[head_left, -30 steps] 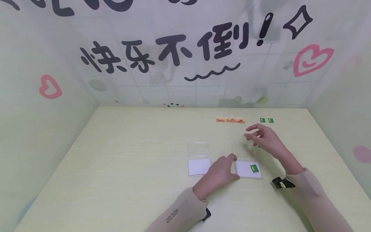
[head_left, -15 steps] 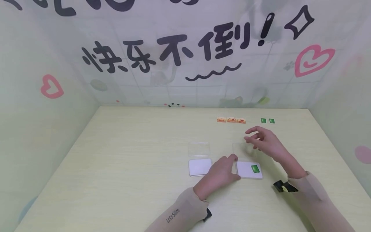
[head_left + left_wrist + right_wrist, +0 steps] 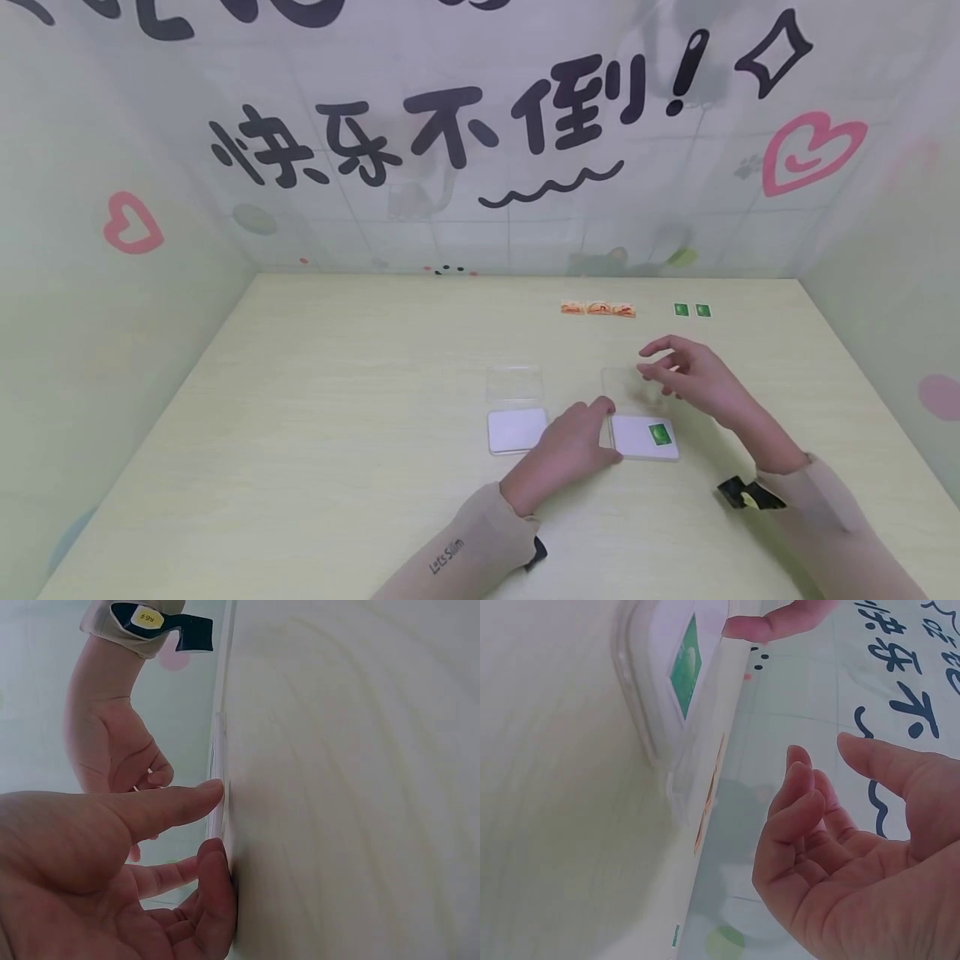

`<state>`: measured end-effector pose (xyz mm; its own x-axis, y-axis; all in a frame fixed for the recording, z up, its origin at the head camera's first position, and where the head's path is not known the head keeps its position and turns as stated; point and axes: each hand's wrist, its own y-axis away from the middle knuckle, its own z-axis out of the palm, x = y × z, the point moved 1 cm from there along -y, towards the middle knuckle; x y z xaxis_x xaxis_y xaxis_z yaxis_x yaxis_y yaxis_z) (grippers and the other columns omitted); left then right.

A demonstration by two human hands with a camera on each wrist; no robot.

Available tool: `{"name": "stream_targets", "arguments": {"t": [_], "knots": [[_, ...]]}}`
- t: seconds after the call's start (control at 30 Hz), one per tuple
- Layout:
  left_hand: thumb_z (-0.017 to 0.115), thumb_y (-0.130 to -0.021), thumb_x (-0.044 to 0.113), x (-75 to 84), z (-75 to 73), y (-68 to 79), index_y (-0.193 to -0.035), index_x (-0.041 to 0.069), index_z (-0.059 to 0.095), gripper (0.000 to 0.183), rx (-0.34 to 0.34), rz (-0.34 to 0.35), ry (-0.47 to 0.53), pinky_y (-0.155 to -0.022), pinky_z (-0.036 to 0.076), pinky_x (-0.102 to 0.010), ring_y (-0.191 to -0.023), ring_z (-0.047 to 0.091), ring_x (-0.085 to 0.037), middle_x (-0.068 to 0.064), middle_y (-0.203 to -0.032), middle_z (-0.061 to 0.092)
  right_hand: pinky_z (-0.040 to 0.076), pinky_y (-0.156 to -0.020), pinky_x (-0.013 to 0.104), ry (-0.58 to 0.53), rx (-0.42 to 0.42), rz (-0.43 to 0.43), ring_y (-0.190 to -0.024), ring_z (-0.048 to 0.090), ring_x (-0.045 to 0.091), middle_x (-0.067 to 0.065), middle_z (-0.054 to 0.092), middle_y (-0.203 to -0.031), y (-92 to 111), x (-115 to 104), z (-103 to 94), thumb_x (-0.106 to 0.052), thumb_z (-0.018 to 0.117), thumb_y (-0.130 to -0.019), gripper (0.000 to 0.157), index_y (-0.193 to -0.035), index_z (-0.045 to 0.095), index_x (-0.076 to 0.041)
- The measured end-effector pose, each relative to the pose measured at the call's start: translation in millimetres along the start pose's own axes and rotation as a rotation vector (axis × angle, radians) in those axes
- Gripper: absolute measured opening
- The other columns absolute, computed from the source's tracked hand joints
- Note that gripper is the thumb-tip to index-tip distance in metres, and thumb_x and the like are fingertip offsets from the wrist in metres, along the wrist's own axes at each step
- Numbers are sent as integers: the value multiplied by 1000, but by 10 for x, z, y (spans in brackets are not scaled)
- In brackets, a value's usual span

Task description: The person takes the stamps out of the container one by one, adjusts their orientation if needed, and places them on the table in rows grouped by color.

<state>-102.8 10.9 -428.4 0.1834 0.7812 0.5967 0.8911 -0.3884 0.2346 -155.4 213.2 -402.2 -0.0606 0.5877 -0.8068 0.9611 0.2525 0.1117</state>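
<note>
A flat white case (image 3: pixel 633 437) with a green stamp-like sticker (image 3: pixel 660 434) on its right part lies on the table, its clear lid (image 3: pixel 617 385) behind it. My left hand (image 3: pixel 566 450) holds this case at its left end, thumb at the near corner and a finger at the far corner. In the left wrist view the thumb (image 3: pixel 176 810) touches the case's edge. My right hand (image 3: pixel 693 379) hovers above the clear lid with fingers loosely bent. Nothing shows between its fingers in the right wrist view. A second white case (image 3: pixel 516 431) lies left of my left hand, with a clear lid (image 3: pixel 513 384) behind it.
Near the back of the table (image 3: pixel 300 417) lie an orange row of stickers (image 3: pixel 598 308) and two green stickers (image 3: pixel 681 310), (image 3: pixel 702 311). A printed curtain-like wall (image 3: pixel 420 225) stands behind, and pale walls close off both sides.
My right hand has drawn slightly toward me and to the right, still in the air. The left hand and the cases stay where they were.
</note>
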Motion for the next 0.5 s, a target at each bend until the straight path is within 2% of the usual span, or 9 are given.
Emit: {"name": "stream_targets", "arguments": {"t": [0.5], "knots": [[86, -88, 21, -30, 3, -18, -138, 13, 60, 56, 7, 13, 37, -81, 52, -31, -91, 59, -16, -9, -114, 69, 51, -64, 29, 25, -35, 22, -76, 63, 22, 12, 74, -97, 141, 118, -41, -17, 70, -102, 35, -127, 62, 6]]}}
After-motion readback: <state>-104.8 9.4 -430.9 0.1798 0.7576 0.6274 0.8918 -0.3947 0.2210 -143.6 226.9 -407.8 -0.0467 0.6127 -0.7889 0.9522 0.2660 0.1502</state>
